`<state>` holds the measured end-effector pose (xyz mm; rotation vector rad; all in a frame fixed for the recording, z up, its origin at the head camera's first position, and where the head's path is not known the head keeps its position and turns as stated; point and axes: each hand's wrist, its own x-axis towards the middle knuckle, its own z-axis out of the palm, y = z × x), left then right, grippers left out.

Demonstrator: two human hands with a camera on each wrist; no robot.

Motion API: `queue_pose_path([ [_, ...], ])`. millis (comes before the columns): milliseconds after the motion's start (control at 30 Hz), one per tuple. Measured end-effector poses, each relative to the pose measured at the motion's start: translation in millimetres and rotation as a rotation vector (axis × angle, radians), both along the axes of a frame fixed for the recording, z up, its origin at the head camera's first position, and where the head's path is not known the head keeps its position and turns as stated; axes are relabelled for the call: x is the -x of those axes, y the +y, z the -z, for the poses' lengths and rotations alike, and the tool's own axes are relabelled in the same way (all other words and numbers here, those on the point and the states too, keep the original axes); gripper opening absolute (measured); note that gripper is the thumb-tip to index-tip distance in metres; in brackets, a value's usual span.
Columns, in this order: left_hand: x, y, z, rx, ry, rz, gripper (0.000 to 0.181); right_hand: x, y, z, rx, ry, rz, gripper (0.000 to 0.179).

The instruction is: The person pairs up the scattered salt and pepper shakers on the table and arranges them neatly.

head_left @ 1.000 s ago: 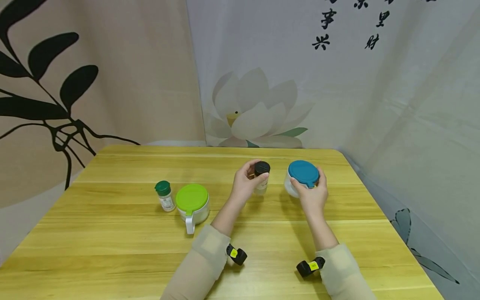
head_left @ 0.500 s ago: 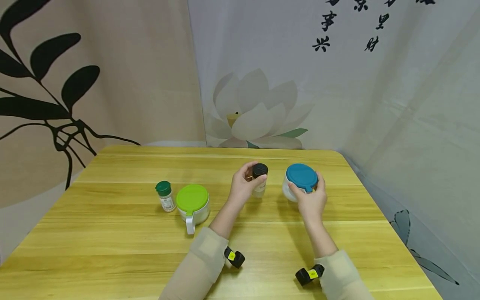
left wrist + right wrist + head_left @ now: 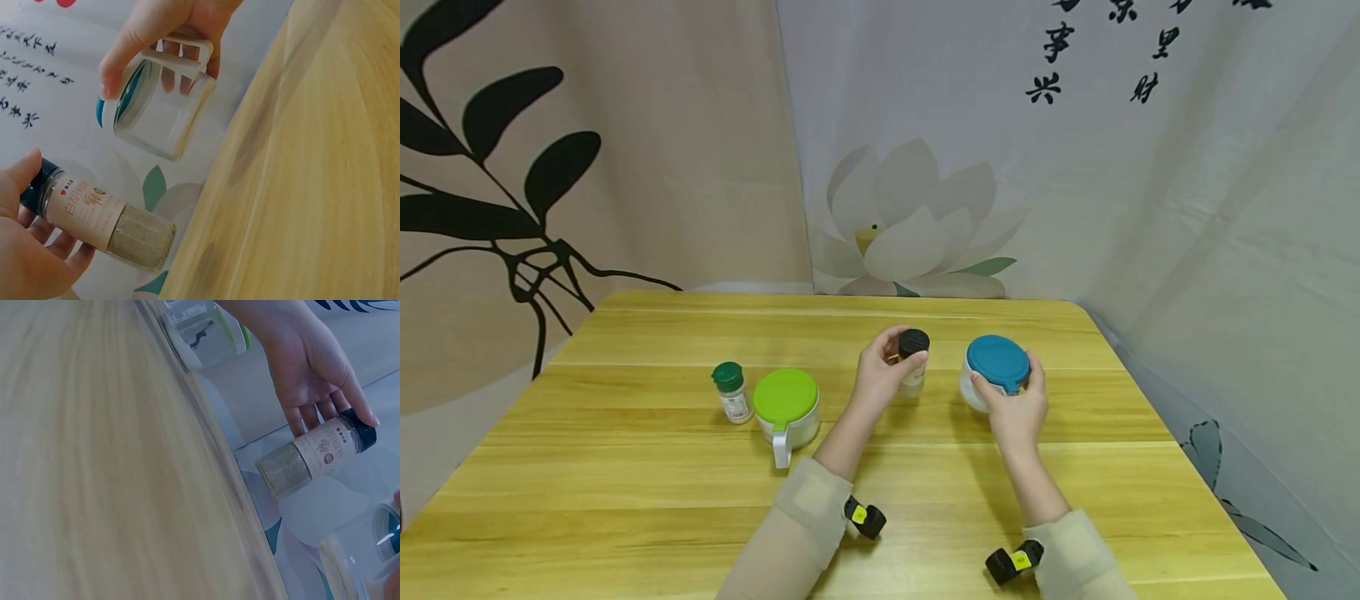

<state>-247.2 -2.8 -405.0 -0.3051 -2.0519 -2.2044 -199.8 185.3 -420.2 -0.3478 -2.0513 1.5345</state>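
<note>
My left hand (image 3: 875, 375) grips a spice bottle (image 3: 913, 372) with a black cap. In the left wrist view the bottle is glass, filled with greyish powder, with a pale label (image 3: 87, 209). The fingers lie along its side and the thumb is at the cap. To its right, my right hand (image 3: 1021, 412) holds a clear seasoning jar (image 3: 162, 115) with a blue lid (image 3: 997, 360) and white handle. My thumb is by the lid, and some fingers pass behind the handle. Both containers are held above the table, apart from each other, with shadows below.
On the wooden table (image 3: 625, 517), left of my hands, stands a second seasoning jar (image 3: 797, 427) with a lime-green lid and white handle. Close beside it is a small shaker bottle (image 3: 734, 405) with a dark green cap. A printed curtain (image 3: 700, 167) hangs behind the table.
Both hands have shifted slightly left and nearer to me, with the spice bottle and the blue-lidded jar still held. The green-lidded jar and green-capped bottle have stayed put.
</note>
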Motion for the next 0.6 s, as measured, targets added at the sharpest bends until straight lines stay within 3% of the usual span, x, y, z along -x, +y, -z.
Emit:
queue_pose_path([
  [600, -3.1, -1.9, 4.8, 0.027, -0.013, -0.016, 0.047, -10.2, -21, 2.7, 0.017, 0.000, -0.012, 0.089],
])
